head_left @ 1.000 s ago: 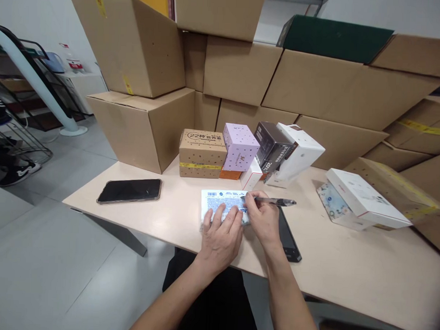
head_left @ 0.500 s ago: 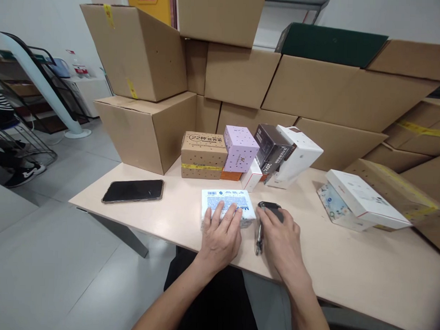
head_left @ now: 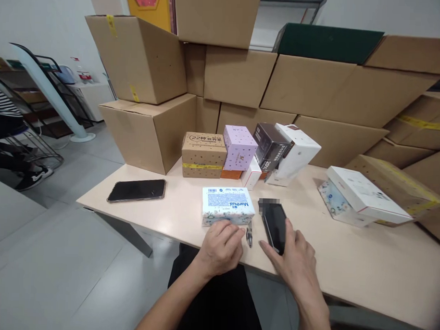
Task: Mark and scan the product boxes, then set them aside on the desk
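The black handheld device (head_left: 274,223) lies by the near edge of the surface (head_left: 346,256); your right hand (head_left: 298,257) spreads its fingers wide about its lower end. Close evenly on its long sides, thumb clear of the pen (head_left: 249,237). Your left hand (head_left: 222,247) curls narrow beside the white pack (head_left: 228,204); whether it holds anything, I cannot tell.

Our bare left forearm (head_left: 175,300) and right forearm (head_left: 315,316) rise from below. Our left hand (head_left: 222,247) lies knuckles up, its fingers (head_left: 232,236) curled inward; whether they meet the thumb we cannot tell. Our right hand (head_left: 298,257) spreads its thumb (head_left: 271,252) from its forefinger (head_left: 290,232).
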{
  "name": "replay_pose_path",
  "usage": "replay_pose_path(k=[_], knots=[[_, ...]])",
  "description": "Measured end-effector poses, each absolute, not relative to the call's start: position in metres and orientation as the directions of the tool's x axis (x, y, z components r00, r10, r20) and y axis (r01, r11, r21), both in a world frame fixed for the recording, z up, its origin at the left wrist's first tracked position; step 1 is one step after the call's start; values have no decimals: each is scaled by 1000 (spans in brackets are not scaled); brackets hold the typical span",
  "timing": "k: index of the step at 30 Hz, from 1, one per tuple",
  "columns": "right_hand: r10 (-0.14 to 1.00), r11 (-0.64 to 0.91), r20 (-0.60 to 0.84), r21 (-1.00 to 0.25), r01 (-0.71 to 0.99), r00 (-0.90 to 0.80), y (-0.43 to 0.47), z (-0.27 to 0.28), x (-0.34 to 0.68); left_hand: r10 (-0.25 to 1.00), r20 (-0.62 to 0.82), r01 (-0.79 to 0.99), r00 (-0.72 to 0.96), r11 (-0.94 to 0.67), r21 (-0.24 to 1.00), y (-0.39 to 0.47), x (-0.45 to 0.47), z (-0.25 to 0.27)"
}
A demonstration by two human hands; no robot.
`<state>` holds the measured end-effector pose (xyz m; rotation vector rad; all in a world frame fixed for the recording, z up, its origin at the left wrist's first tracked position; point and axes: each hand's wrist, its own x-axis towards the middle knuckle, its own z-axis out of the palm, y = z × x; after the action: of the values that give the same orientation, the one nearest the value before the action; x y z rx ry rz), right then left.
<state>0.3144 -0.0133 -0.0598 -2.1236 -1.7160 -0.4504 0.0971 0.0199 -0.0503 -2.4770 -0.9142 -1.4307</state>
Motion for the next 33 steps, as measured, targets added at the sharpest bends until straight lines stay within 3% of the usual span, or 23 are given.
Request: replay_pose_path(k=[5, 11, 14, 21, 33], knots=[[804, -184, 537, -186, 965, 256, -11, -73, 305, 651, 688, 482, 321, -738, 473, 13, 115, -49], [707, -13, 637, -421, 907, 306, -13, -70, 302, 716, 582, 449, 386, -697, 559, 13, 115, -42], [687, 70, 660, -477, 876, 305, -23, -61, 291, 734, 550, 380, 398, -677, 630, 13, 110, -40], [659, 177, 712, -463, 869, 244, -36, -49, 252, 800, 470, 235, 374, -572, 786, 14, 105, -46], [613, 239, 764, -423, 874, 202, -30, -51, 237, 852, 431, 150, 298, -487, 860, 15, 103, -56]])
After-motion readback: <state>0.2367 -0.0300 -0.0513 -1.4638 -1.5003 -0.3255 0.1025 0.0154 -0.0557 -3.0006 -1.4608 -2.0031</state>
